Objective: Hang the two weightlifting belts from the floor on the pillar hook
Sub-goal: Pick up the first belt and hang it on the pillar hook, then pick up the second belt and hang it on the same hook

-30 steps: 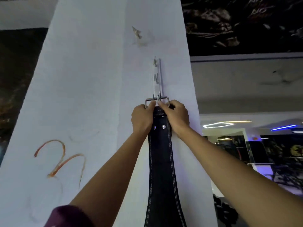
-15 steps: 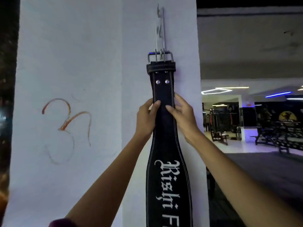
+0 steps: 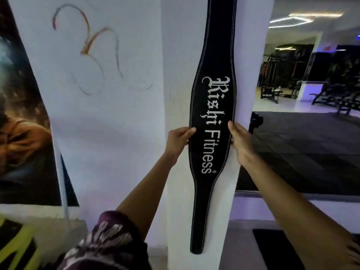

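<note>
A black weightlifting belt (image 3: pixel 213 106) with white stitching and white lettering hangs straight down the front of the white pillar (image 3: pixel 175 75). Its buckle and the hook are above the frame, out of sight. My left hand (image 3: pixel 178 140) touches the belt's left edge at its widest part, thumb on the front. My right hand (image 3: pixel 240 141) rests against the right edge at the same height, fingers curled around it. The belt's narrow tail (image 3: pixel 197 246) ends low on the pillar. No second belt is in view.
An orange scribble (image 3: pixel 87 41) marks the pillar's left face. A dark poster (image 3: pixel 21 133) covers the wall at left. To the right, a mirror or opening shows gym machines (image 3: pixel 282 75) and dark floor mats (image 3: pixel 303 152).
My hands have slid down the hanging belt from just below the buckle to its wide middle. The view has tilted downward, so hook and buckle have left the frame.
</note>
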The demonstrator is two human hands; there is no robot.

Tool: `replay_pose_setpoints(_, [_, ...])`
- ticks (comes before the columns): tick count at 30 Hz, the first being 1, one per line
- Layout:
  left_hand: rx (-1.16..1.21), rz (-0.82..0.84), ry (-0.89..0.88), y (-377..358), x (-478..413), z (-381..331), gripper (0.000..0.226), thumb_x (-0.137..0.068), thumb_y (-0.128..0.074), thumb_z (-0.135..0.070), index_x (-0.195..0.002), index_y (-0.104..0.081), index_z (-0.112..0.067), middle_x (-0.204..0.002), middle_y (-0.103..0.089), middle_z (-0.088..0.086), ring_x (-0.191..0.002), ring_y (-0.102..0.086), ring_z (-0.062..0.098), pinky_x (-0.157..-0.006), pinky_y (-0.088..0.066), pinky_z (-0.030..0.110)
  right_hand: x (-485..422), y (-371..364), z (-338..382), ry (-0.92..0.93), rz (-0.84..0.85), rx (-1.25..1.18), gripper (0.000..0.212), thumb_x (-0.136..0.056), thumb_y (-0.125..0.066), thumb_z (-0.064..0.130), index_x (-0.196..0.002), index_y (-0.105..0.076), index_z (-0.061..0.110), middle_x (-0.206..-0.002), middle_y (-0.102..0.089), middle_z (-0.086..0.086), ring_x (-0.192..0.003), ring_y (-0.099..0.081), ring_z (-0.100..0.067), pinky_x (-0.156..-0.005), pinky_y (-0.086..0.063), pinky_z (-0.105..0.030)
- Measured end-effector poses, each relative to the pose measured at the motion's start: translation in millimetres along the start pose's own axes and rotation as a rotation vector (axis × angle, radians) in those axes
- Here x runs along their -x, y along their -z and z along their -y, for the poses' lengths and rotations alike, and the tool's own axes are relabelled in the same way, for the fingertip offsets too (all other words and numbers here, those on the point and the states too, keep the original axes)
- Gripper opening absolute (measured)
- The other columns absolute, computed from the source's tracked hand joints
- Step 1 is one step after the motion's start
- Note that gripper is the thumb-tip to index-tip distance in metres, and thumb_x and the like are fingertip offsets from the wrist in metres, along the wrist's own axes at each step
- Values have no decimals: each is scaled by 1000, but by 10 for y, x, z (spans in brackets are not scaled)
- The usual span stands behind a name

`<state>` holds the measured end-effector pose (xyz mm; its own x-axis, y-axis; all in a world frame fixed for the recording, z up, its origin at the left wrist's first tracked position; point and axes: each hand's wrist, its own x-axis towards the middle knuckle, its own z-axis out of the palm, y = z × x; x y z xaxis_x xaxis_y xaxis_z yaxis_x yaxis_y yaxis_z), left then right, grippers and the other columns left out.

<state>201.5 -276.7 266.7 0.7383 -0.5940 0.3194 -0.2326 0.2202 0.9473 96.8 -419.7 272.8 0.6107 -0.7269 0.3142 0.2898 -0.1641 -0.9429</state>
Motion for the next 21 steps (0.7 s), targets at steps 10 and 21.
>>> replay_pose_setpoints(10, [-376,117,796,1207,2833,1725,23,-89,-59,-18,-108,-66,-7,-88,-65,8,-70,-57,13,-57,-36,24,2697,-198,-1602,-882,179,354,42,-95,-39,37,-118,-59,7,-127,-61,-8,-119,-53,-29,-82,-31,-34])
replay_pose_setpoints(21, [-71,-394,1339,1828,5703,3895,12,-89,-56,-7,-82,-65,-10,-78,-64,6,-67,-59,16,-60,-43,25,5203,-522,-3865,-1253,689,410,20,-92,-46,28,-83,-63,22,-99,-66,4,-94,-57,-17,-75,-42,-30])
